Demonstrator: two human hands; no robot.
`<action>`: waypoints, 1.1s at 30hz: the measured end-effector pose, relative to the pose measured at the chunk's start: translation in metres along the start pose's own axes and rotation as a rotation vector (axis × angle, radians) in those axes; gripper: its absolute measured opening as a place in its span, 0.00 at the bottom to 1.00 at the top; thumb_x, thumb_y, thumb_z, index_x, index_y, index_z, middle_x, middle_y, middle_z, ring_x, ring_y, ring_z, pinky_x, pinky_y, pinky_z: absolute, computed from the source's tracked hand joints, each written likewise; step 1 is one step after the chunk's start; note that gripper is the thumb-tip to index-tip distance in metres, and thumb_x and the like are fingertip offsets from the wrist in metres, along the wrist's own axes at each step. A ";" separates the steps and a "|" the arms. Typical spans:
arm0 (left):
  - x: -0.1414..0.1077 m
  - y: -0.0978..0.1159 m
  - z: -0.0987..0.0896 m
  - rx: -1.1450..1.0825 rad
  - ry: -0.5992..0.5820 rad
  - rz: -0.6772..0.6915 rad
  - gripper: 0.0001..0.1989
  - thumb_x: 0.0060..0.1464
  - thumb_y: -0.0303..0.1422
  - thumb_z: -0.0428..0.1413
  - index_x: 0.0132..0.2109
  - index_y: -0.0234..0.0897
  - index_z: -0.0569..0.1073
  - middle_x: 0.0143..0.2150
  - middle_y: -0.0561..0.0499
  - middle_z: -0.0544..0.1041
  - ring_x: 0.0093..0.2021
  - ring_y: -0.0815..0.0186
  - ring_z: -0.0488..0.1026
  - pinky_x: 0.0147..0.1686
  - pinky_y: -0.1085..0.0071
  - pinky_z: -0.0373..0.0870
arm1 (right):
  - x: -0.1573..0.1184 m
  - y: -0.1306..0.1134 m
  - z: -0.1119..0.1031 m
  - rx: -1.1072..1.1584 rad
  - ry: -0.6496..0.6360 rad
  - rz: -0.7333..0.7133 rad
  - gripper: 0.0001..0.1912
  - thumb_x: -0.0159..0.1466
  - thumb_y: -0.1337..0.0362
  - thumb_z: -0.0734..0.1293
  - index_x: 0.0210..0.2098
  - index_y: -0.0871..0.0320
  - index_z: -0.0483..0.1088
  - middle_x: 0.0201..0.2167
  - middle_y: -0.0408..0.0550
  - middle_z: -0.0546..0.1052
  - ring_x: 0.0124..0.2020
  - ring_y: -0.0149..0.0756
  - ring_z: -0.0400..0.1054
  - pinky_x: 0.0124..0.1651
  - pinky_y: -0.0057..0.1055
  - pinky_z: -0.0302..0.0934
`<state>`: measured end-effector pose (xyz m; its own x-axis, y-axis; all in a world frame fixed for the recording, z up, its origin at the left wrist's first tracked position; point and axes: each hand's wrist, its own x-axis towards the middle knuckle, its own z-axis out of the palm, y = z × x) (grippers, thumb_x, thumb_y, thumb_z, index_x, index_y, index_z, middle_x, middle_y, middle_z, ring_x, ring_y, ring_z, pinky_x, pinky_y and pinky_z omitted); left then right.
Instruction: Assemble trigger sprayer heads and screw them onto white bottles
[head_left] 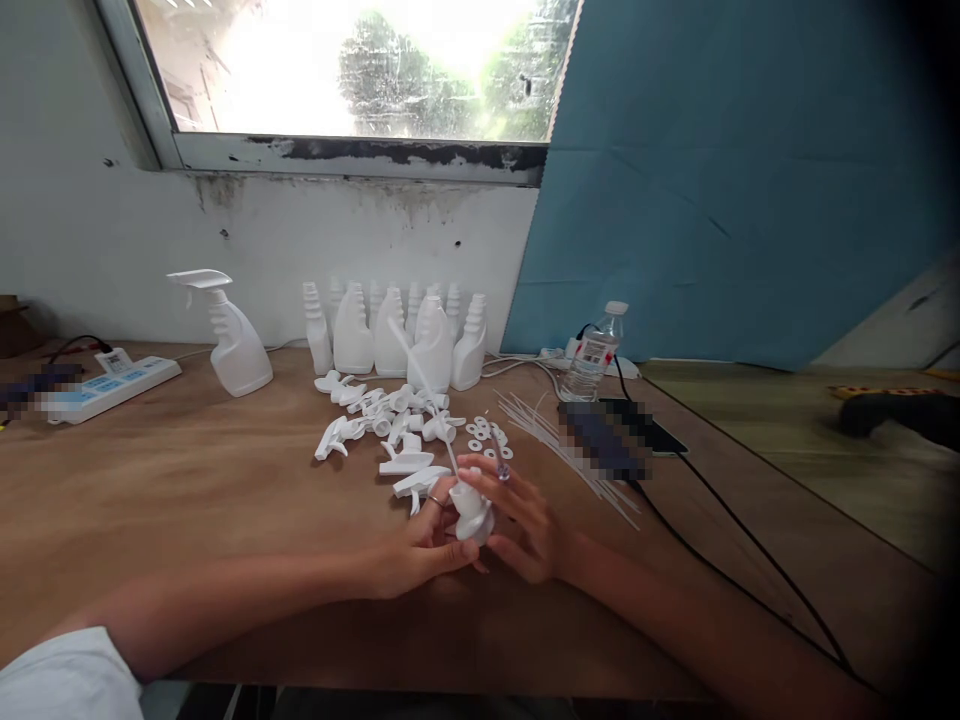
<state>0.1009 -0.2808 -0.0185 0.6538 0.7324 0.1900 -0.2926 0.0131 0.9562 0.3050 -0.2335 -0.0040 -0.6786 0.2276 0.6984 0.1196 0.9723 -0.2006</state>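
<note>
Near the table's front edge, my left hand (pixel 427 545) is wrapped round a white spray head (pixel 474 515). A thin white tube (pixel 452 452) stands up from it, leaning to the left. My right hand (pixel 525 520) is at the right side of the same spray head, its fingers curled over the top and against it. Just beyond my hands lies a pile of white spray heads (pixel 409 462). Small white ring washers (pixel 476 432) are scattered to the right of the pile, and loose thin white tubes (pixel 570 455) lie farther right.
Several white bottles (pixel 354 335) stand at the back by the wall. One bottle with a spray head (pixel 240 350) stands apart at the left. A power strip (pixel 120 388) lies far left. At the right are a water bottle (pixel 592 360), a phone (pixel 660 435) and black cables (pixel 720 548).
</note>
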 end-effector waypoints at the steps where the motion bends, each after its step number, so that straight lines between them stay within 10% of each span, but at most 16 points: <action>1: 0.001 0.001 0.000 -0.024 -0.031 0.010 0.33 0.59 0.40 0.58 0.65 0.51 0.50 0.57 0.45 0.63 0.54 0.59 0.66 0.53 0.57 0.67 | 0.000 0.002 -0.001 0.021 0.028 0.030 0.30 0.67 0.58 0.57 0.66 0.59 0.52 0.62 0.61 0.63 0.63 0.50 0.60 0.55 0.45 0.66; 10: 0.004 -0.001 -0.006 -0.094 -0.032 -0.105 0.16 0.52 0.33 0.58 0.47 0.39 0.64 0.37 0.49 0.70 0.35 0.64 0.71 0.25 0.73 0.71 | 0.001 0.012 -0.004 -0.275 0.236 0.013 0.18 0.63 0.70 0.61 0.53 0.55 0.64 0.40 0.54 0.74 0.40 0.42 0.72 0.41 0.38 0.69; 15: 0.004 0.001 -0.004 0.025 0.108 -0.105 0.17 0.50 0.38 0.63 0.39 0.37 0.64 0.33 0.52 0.67 0.27 0.72 0.66 0.21 0.77 0.66 | -0.004 0.010 0.000 0.124 0.248 0.173 0.18 0.60 0.57 0.69 0.43 0.52 0.57 0.31 0.43 0.68 0.23 0.30 0.61 0.25 0.29 0.61; 20: 0.007 -0.002 -0.003 0.188 0.208 -0.150 0.19 0.51 0.45 0.62 0.36 0.36 0.65 0.23 0.57 0.64 0.16 0.77 0.58 0.15 0.78 0.55 | 0.001 -0.004 -0.011 0.481 0.218 0.529 0.18 0.70 0.48 0.55 0.42 0.56 0.65 0.17 0.38 0.64 0.17 0.29 0.57 0.21 0.27 0.53; 25: 0.008 -0.007 -0.002 0.270 0.285 -0.219 0.21 0.50 0.49 0.62 0.35 0.36 0.66 0.21 0.58 0.65 0.14 0.77 0.57 0.11 0.78 0.53 | 0.010 -0.001 -0.018 0.846 0.375 0.670 0.25 0.67 0.44 0.57 0.43 0.59 0.70 0.24 0.44 0.70 0.17 0.29 0.62 0.16 0.25 0.52; 33: 0.007 -0.002 0.005 0.344 0.300 -0.207 0.18 0.54 0.46 0.59 0.34 0.35 0.65 0.22 0.59 0.61 0.17 0.77 0.55 0.15 0.78 0.53 | 0.004 -0.008 -0.021 0.644 0.248 0.603 0.15 0.68 0.56 0.61 0.29 0.58 0.67 0.20 0.44 0.72 0.18 0.28 0.62 0.20 0.25 0.55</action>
<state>0.1093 -0.2791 -0.0183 0.4299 0.9021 -0.0359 0.1023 -0.0091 0.9947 0.3160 -0.2394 0.0147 -0.4485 0.7644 0.4632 -0.0744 0.4845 -0.8716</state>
